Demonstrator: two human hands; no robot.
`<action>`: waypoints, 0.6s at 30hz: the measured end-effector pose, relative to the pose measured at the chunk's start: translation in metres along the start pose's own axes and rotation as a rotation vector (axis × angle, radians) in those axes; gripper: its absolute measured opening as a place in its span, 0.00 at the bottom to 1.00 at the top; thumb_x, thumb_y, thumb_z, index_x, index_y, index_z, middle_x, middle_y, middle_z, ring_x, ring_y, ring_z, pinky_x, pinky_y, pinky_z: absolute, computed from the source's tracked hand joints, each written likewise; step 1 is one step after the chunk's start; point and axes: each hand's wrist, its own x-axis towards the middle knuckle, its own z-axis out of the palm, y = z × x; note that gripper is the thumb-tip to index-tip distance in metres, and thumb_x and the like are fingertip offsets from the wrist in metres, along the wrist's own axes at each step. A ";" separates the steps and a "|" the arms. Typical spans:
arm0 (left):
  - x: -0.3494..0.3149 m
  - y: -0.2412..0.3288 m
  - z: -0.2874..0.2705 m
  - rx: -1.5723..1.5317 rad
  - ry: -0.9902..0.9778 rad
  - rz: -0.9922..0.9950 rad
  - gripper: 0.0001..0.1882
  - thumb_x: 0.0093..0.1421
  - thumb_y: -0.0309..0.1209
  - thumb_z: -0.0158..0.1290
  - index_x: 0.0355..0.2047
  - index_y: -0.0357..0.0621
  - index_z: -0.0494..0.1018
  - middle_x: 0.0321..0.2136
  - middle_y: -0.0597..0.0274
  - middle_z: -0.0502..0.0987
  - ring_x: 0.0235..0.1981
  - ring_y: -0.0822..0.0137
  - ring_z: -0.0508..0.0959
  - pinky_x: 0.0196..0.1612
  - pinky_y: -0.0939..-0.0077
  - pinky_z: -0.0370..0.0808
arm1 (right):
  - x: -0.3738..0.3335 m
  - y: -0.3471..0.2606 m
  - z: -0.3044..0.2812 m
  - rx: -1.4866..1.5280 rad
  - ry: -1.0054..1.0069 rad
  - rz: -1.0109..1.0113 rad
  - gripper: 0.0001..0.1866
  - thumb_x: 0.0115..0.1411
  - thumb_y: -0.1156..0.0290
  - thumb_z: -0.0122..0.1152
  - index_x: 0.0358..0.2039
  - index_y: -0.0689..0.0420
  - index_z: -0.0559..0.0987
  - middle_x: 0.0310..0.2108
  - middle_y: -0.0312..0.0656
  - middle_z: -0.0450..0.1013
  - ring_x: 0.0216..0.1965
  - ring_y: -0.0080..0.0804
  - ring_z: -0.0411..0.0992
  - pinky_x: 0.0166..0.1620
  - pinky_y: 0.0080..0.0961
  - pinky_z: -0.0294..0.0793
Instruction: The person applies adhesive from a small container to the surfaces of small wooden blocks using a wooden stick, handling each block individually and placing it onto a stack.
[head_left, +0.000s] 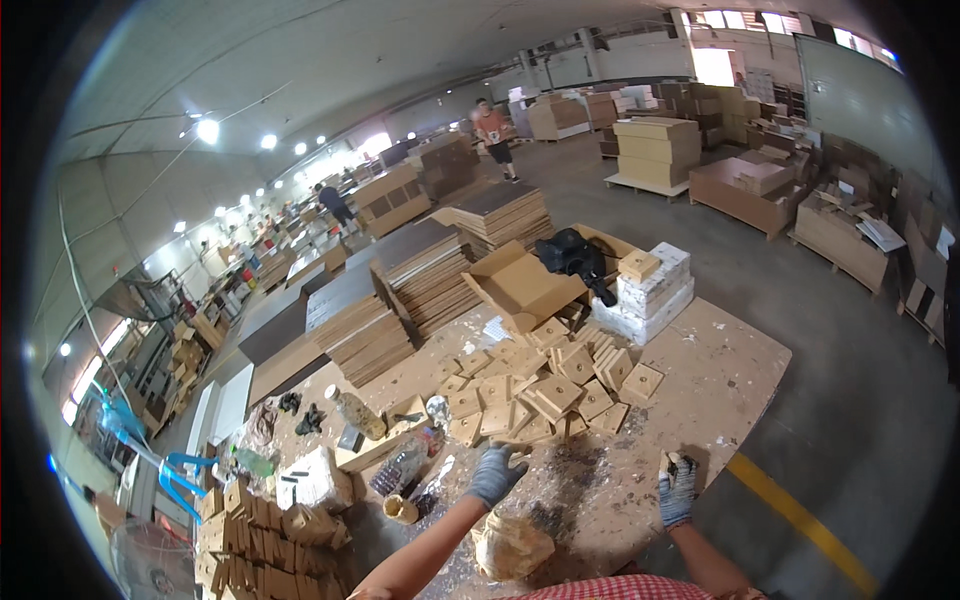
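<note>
My left hand [494, 476], in a grey-blue work glove with bare fingertips, is over the worktable [725, 370], just in front of a heap of small square wooden pieces with centre holes [555, 395]. Its fingers are apart and hold nothing I can see. Near the table's right edge is my right hand [677, 492], gloved alike, its fingers pointing away from me and slightly bent; nothing shows clearly in them. A crumpled pale yellowish bundle [512, 545] lies between my forearms. Left of my left hand are a clear plastic bottle [400, 466] and a short tan tube [401, 509].
Behind the heap stand an open cardboard box [530, 283], a black bag [570, 255] and white blocks [650, 300]. Stacked wooden pieces [255, 545] rise at lower left. Board stacks [425, 270] line the far side. A person [492, 130] stands farther back.
</note>
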 end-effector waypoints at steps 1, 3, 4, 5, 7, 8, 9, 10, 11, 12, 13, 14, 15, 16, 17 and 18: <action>0.019 -0.002 0.007 0.052 -0.061 -0.061 0.23 0.48 0.38 0.60 0.44 0.44 0.74 0.45 0.46 0.72 0.46 0.47 0.72 0.51 0.59 0.69 | 0.000 0.000 0.000 -0.027 -0.017 0.002 0.14 0.59 0.70 0.56 0.45 0.59 0.71 0.40 0.48 0.67 0.42 0.42 0.67 0.49 0.35 0.67; 0.053 -0.008 0.023 0.130 -0.076 -0.050 0.27 0.47 0.40 0.60 0.48 0.44 0.72 0.46 0.46 0.72 0.48 0.47 0.71 0.52 0.59 0.68 | 0.000 -0.002 -0.001 -0.052 -0.012 0.008 0.15 0.59 0.69 0.56 0.45 0.59 0.71 0.41 0.48 0.67 0.43 0.43 0.67 0.49 0.35 0.67; 0.071 -0.011 0.031 0.222 -0.092 -0.023 0.32 0.46 0.43 0.61 0.51 0.44 0.69 0.47 0.47 0.71 0.49 0.47 0.70 0.53 0.59 0.67 | 0.001 -0.004 -0.002 -0.015 -0.026 0.011 0.15 0.58 0.69 0.56 0.46 0.59 0.71 0.41 0.49 0.67 0.43 0.44 0.67 0.49 0.36 0.67; 0.086 -0.013 0.042 0.222 -0.095 -0.032 0.32 0.46 0.43 0.61 0.51 0.44 0.69 0.47 0.47 0.71 0.49 0.47 0.70 0.53 0.59 0.67 | 0.000 -0.005 -0.003 0.019 -0.049 0.013 0.16 0.58 0.69 0.56 0.46 0.59 0.71 0.41 0.49 0.67 0.43 0.45 0.67 0.50 0.36 0.67; 0.114 -0.014 0.060 0.358 0.020 0.008 0.40 0.44 0.48 0.63 0.55 0.43 0.66 0.48 0.44 0.70 0.49 0.48 0.70 0.53 0.59 0.68 | 0.000 -0.005 -0.005 -0.022 -0.064 -0.016 0.17 0.58 0.69 0.56 0.47 0.60 0.70 0.42 0.50 0.67 0.44 0.45 0.67 0.50 0.36 0.67; 0.125 -0.014 0.065 0.362 0.013 -0.007 0.40 0.44 0.48 0.63 0.55 0.43 0.66 0.48 0.44 0.70 0.49 0.48 0.70 0.53 0.59 0.68 | 0.000 -0.004 -0.006 -0.049 -0.080 -0.025 0.18 0.58 0.69 0.56 0.47 0.60 0.70 0.43 0.51 0.67 0.44 0.46 0.67 0.51 0.37 0.67; 0.136 -0.012 0.071 0.415 -0.019 -0.050 0.43 0.43 0.50 0.63 0.56 0.41 0.64 0.48 0.45 0.70 0.49 0.48 0.71 0.52 0.58 0.68 | 0.000 -0.004 -0.006 -0.067 -0.074 -0.038 0.18 0.58 0.69 0.56 0.47 0.60 0.70 0.43 0.51 0.67 0.44 0.46 0.67 0.51 0.37 0.67; 0.145 -0.007 0.078 0.465 -0.050 -0.089 0.45 0.43 0.53 0.62 0.57 0.40 0.63 0.48 0.45 0.70 0.49 0.49 0.71 0.51 0.58 0.68 | 0.001 -0.003 -0.006 -0.079 -0.091 -0.087 0.18 0.57 0.69 0.56 0.48 0.60 0.70 0.43 0.52 0.66 0.45 0.47 0.67 0.51 0.38 0.66; 0.154 -0.003 0.081 0.482 -0.139 -0.169 0.48 0.42 0.58 0.61 0.57 0.41 0.63 0.47 0.46 0.70 0.49 0.50 0.71 0.51 0.59 0.68 | 0.001 -0.001 -0.006 -0.079 -0.105 -0.116 0.19 0.57 0.69 0.56 0.48 0.60 0.69 0.44 0.53 0.66 0.46 0.49 0.67 0.52 0.38 0.66; 0.159 0.002 0.085 0.470 -0.136 -0.164 0.48 0.42 0.58 0.61 0.57 0.41 0.63 0.47 0.46 0.70 0.49 0.50 0.71 0.51 0.59 0.68 | 0.002 0.000 -0.005 -0.109 -0.106 -0.133 0.19 0.57 0.69 0.56 0.48 0.60 0.69 0.44 0.53 0.66 0.46 0.49 0.67 0.52 0.38 0.66; 0.164 0.007 0.086 0.460 -0.178 -0.242 0.49 0.41 0.60 0.61 0.57 0.41 0.63 0.47 0.47 0.70 0.49 0.51 0.71 0.51 0.60 0.68 | 0.002 0.000 -0.003 -0.147 -0.098 -0.152 0.19 0.56 0.69 0.57 0.48 0.60 0.69 0.44 0.54 0.66 0.46 0.50 0.67 0.52 0.39 0.66; 0.166 0.011 0.085 0.436 -0.202 -0.306 0.51 0.40 0.61 0.61 0.57 0.41 0.62 0.47 0.47 0.70 0.49 0.52 0.71 0.51 0.61 0.68 | 0.003 0.000 -0.002 -0.170 -0.095 -0.138 0.20 0.56 0.69 0.57 0.48 0.61 0.69 0.44 0.54 0.66 0.46 0.51 0.66 0.52 0.39 0.66; 0.164 0.015 0.084 0.530 -0.166 -0.282 0.53 0.36 0.62 0.63 0.57 0.40 0.62 0.47 0.48 0.70 0.48 0.53 0.71 0.51 0.61 0.68 | 0.002 -0.002 -0.002 -0.099 -0.070 -0.085 0.20 0.56 0.69 0.57 0.48 0.61 0.69 0.44 0.55 0.65 0.46 0.52 0.66 0.52 0.40 0.66; 0.164 0.017 0.081 0.536 -0.185 -0.296 0.53 0.36 0.62 0.63 0.57 0.40 0.62 0.47 0.48 0.70 0.48 0.53 0.71 0.51 0.61 0.68 | 0.002 -0.004 -0.001 -0.097 -0.063 -0.087 0.20 0.56 0.69 0.57 0.48 0.61 0.69 0.44 0.55 0.65 0.46 0.52 0.66 0.52 0.40 0.66; 0.162 0.019 0.078 0.541 -0.147 -0.282 0.53 0.36 0.60 0.64 0.57 0.40 0.61 0.46 0.48 0.70 0.47 0.52 0.71 0.50 0.61 0.68 | 0.002 -0.005 -0.001 -0.069 -0.098 -0.051 0.20 0.56 0.69 0.57 0.48 0.61 0.69 0.45 0.55 0.65 0.47 0.52 0.66 0.52 0.40 0.66; 0.160 0.022 0.075 0.519 -0.128 -0.267 0.53 0.36 0.58 0.64 0.57 0.39 0.60 0.44 0.47 0.70 0.46 0.52 0.72 0.49 0.61 0.68 | 0.002 -0.006 -0.001 -0.046 -0.128 0.016 0.20 0.56 0.68 0.57 0.49 0.61 0.69 0.46 0.55 0.65 0.47 0.52 0.65 0.52 0.40 0.66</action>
